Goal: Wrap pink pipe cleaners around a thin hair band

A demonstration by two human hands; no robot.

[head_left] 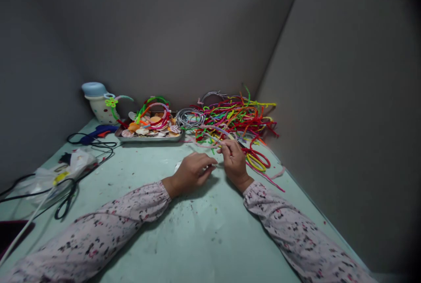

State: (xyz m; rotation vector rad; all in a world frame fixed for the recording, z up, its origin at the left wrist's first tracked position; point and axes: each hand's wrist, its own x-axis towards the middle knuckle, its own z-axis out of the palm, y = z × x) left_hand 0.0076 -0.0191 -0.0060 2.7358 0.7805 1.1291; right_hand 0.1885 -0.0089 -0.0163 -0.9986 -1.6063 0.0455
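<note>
My right hand (234, 162) is closed, its thumb and fingers pinched on a pale lilac pipe cleaner (219, 129) that arches up and away to the left. A pale pink pipe cleaner (204, 145) runs close to the same fingertips. Just left of it, my left hand (194, 171) hovers low over the table with thumb and forefinger drawn together; what lies between them is too small to make out. Part of a small white thing (178, 166) shows behind the left hand. Red and yellow pipe cleaner loops (258, 160) lie right of my right hand.
A heap of coloured pipe cleaners (237, 114) fills the back right, beside a coil of grey wire (190, 117). A metal tray (149, 140) holds shells and pipe cleaner hoops. At left are a dotted bottle (98, 105), a blue glue gun (98, 133), black cables (69, 199) and a plastic bag (77, 162).
</note>
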